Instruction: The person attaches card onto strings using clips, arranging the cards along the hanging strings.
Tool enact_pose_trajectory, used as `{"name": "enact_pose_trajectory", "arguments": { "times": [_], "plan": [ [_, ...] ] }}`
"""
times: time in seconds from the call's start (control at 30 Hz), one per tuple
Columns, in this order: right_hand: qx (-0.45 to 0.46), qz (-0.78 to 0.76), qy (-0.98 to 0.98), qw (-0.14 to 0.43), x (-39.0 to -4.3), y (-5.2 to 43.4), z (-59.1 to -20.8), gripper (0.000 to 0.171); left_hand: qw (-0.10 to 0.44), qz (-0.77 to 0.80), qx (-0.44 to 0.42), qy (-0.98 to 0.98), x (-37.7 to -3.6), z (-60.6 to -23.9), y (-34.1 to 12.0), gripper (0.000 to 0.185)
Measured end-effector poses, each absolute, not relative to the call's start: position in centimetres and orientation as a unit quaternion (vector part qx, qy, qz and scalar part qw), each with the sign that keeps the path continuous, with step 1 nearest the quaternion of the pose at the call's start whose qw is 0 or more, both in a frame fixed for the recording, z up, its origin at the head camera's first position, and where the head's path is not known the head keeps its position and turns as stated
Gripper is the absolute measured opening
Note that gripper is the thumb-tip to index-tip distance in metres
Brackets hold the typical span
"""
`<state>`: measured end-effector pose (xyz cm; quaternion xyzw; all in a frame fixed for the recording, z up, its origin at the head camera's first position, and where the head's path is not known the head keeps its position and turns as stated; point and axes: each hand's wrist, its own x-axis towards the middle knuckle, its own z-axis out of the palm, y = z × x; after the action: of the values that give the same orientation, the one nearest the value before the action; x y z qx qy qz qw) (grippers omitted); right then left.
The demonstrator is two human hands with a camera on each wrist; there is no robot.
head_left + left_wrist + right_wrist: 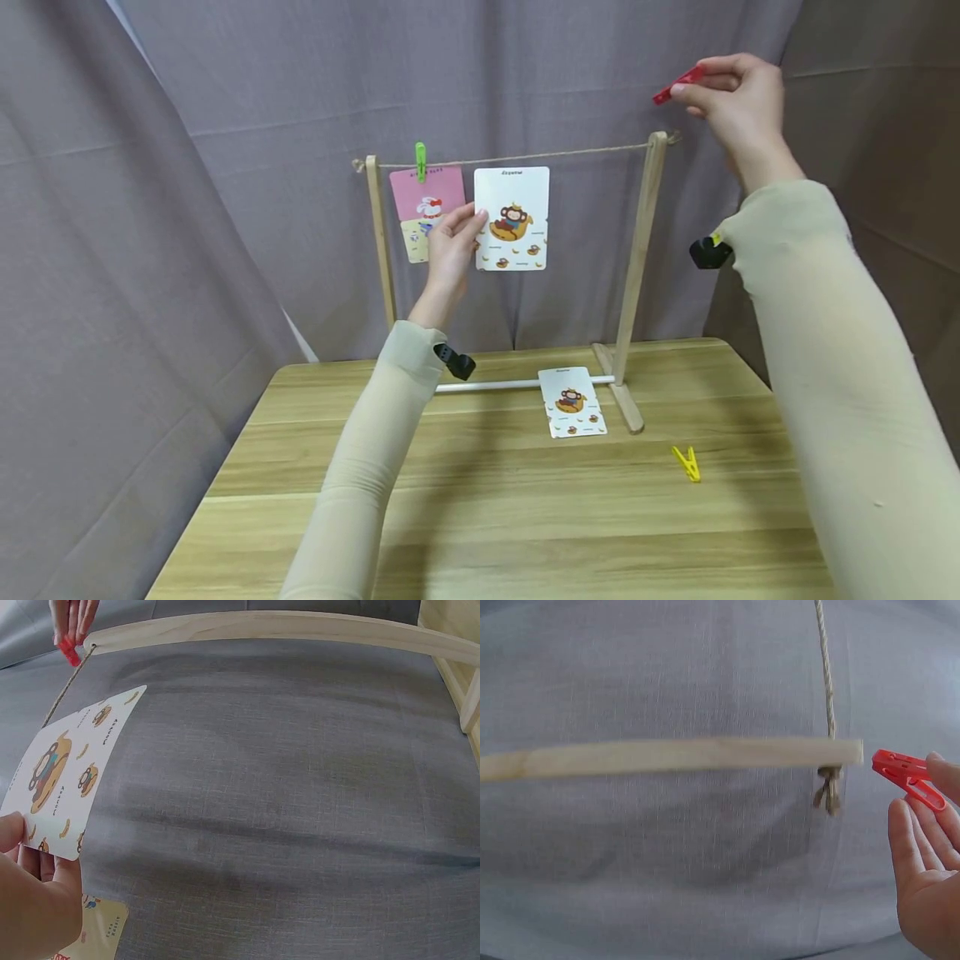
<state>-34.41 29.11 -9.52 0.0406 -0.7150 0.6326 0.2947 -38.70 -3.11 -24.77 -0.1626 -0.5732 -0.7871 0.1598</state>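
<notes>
Left hand (450,242) pinching a white monkey card (512,218) at its left edge, held up against the string (525,156) of a wooden rack (637,250). Right hand (738,96) raised past the rack's right post, fingers clamped on a red clothespin (678,85). Seen only from the head view: pink card (420,208) hung under a green clothespin (421,160), second monkey card (572,402) and yellow clothespin (687,463) lying on the bench (480,517). Seen close only from the right wrist view: knotted string end just beside the red clothespin.
</notes>
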Motion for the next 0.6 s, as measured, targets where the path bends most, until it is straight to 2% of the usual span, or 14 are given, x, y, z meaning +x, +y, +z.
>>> {"name": "enact_pose_trajectory", "arguments": {
  "times": [0.17, 0.43, 0.6],
  "plan": [
    [0.072, 0.622, -0.723, 0.292, -34.6, 27.7, -9.5, 0.036, 0.158, -0.785, -0.162, -0.577, -38.6, -24.8, -3.2, 0.033],
    [0.112, 0.612, -0.742, 0.251, -34.8, 25.7, -9.1, 0.032, 0.157, -0.783, -0.158, -0.58, -38.7, -24.6, -3.3, 0.032],
    [0.133, 0.59, -0.762, 0.23, -34.9, 24.6, -9.2, 0.037, 0.165, -0.779, -0.161, -0.583, -38.9, -24.5, -3.3, 0.03]
  ]
}}
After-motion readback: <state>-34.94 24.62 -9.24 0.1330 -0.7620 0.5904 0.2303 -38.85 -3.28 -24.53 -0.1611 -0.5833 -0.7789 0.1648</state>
